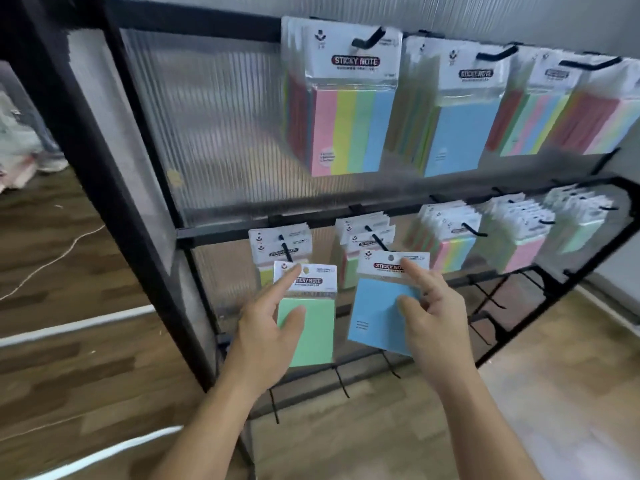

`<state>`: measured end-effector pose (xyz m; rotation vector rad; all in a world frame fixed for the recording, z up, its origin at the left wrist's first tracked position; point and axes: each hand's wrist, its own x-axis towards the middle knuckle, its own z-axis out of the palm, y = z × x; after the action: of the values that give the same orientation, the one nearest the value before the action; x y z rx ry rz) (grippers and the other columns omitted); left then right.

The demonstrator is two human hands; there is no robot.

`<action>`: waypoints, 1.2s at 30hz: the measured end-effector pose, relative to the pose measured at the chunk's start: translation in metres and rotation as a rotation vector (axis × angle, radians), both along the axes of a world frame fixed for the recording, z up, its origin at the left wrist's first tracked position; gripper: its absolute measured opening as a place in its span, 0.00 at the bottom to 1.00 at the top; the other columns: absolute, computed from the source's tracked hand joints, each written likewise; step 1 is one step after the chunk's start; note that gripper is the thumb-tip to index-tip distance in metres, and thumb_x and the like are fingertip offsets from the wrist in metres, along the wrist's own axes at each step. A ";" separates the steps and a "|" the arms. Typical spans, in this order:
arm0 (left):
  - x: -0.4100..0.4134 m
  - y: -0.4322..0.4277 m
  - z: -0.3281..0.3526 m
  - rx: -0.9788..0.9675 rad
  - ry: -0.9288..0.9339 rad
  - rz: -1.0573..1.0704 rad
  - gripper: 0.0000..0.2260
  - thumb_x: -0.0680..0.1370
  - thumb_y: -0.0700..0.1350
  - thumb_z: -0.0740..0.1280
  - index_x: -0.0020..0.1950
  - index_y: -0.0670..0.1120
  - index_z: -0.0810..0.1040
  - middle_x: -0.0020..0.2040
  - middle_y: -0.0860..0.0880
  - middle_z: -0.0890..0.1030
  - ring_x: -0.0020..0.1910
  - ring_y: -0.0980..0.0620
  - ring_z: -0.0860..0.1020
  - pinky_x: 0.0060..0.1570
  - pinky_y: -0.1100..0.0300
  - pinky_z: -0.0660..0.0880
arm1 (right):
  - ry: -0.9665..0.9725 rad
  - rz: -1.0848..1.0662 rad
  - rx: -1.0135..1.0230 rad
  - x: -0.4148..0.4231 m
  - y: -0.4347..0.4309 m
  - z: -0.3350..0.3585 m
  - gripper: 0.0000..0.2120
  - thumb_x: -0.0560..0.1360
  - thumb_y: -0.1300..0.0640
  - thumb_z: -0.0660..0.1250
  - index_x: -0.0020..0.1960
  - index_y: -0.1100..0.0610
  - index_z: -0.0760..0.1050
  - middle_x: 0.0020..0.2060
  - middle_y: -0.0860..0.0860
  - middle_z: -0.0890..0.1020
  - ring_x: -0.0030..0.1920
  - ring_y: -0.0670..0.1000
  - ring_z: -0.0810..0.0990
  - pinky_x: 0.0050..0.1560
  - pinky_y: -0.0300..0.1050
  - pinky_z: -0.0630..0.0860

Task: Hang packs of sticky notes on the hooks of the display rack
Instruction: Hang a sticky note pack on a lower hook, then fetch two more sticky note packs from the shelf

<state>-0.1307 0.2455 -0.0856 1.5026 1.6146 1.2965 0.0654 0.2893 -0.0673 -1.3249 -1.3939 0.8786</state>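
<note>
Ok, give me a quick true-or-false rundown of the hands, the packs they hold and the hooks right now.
1. The left hand holds a green pack. True.
2. The right hand holds a pink pack. False: it holds a blue pack.
3. The bottom-row hooks are all full. False: those in view carry nothing.
4. The larger packs hang on the top row. True.

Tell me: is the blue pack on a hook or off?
Off. The right hand holds the blue pack below the hook; its hole is empty.
</note>
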 end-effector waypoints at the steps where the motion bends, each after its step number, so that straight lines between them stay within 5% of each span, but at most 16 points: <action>1: 0.002 0.000 -0.002 0.004 0.022 0.006 0.24 0.79 0.36 0.64 0.73 0.52 0.68 0.63 0.72 0.66 0.60 0.85 0.60 0.59 0.84 0.56 | -0.006 0.003 -0.003 0.003 0.007 -0.001 0.23 0.77 0.71 0.59 0.67 0.54 0.74 0.52 0.43 0.75 0.39 0.33 0.74 0.37 0.26 0.69; 3: 0.002 0.001 -0.007 0.009 0.028 0.039 0.24 0.79 0.36 0.65 0.73 0.54 0.68 0.63 0.72 0.66 0.62 0.82 0.61 0.63 0.80 0.59 | -0.013 0.006 -0.012 0.008 0.018 -0.006 0.23 0.77 0.71 0.59 0.68 0.54 0.73 0.52 0.44 0.75 0.36 0.33 0.73 0.36 0.27 0.68; 7: 0.002 0.000 -0.012 0.009 0.017 0.154 0.26 0.79 0.36 0.65 0.68 0.62 0.67 0.64 0.67 0.72 0.65 0.68 0.71 0.67 0.56 0.72 | 0.005 0.038 -0.044 0.014 0.030 -0.015 0.24 0.77 0.72 0.59 0.69 0.55 0.72 0.50 0.45 0.75 0.35 0.33 0.72 0.37 0.26 0.68; 12: 0.009 0.001 -0.015 -0.023 0.023 0.238 0.28 0.79 0.37 0.66 0.66 0.67 0.65 0.65 0.65 0.74 0.64 0.60 0.75 0.62 0.48 0.76 | 0.023 0.126 -0.071 0.020 0.042 -0.019 0.24 0.76 0.73 0.57 0.68 0.55 0.73 0.50 0.49 0.75 0.38 0.33 0.73 0.36 0.26 0.69; 15: 0.015 0.005 -0.016 -0.032 0.025 0.273 0.27 0.79 0.38 0.66 0.70 0.64 0.64 0.65 0.64 0.73 0.65 0.57 0.75 0.62 0.47 0.76 | 0.023 0.179 -0.092 0.024 0.048 -0.021 0.24 0.76 0.73 0.57 0.68 0.56 0.73 0.49 0.48 0.75 0.39 0.34 0.74 0.36 0.26 0.69; 20: 0.022 0.017 -0.015 -0.114 0.012 0.321 0.27 0.80 0.38 0.64 0.72 0.63 0.63 0.61 0.69 0.71 0.61 0.58 0.76 0.53 0.62 0.78 | -0.097 0.292 -0.090 0.027 0.067 -0.019 0.26 0.77 0.71 0.56 0.70 0.52 0.71 0.49 0.48 0.74 0.36 0.36 0.73 0.35 0.28 0.69; 23: 0.026 0.027 -0.015 -0.143 0.086 0.385 0.27 0.80 0.38 0.64 0.76 0.57 0.62 0.63 0.58 0.72 0.60 0.57 0.74 0.58 0.60 0.76 | -0.158 0.358 -0.082 0.026 0.080 -0.017 0.27 0.78 0.71 0.56 0.72 0.50 0.67 0.51 0.49 0.73 0.34 0.38 0.71 0.34 0.28 0.69; 31: 0.029 0.041 -0.013 -0.227 0.406 0.494 0.31 0.80 0.42 0.64 0.78 0.59 0.53 0.62 0.51 0.70 0.58 0.52 0.68 0.60 0.52 0.74 | -0.367 0.423 -0.068 0.025 0.107 -0.019 0.30 0.79 0.68 0.58 0.75 0.44 0.61 0.53 0.50 0.68 0.41 0.45 0.71 0.39 0.22 0.68; 36: 0.035 0.041 -0.011 -0.329 0.533 0.558 0.28 0.81 0.46 0.62 0.78 0.57 0.56 0.76 0.48 0.61 0.70 0.48 0.62 0.68 0.51 0.68 | -0.413 0.473 -0.079 0.029 0.108 -0.027 0.31 0.79 0.65 0.60 0.74 0.39 0.58 0.54 0.51 0.68 0.40 0.44 0.74 0.39 0.24 0.68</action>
<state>-0.0962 0.2864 -0.0961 1.2973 2.5853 0.8428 0.0942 0.3972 -0.0948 -1.3042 -2.0702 1.0087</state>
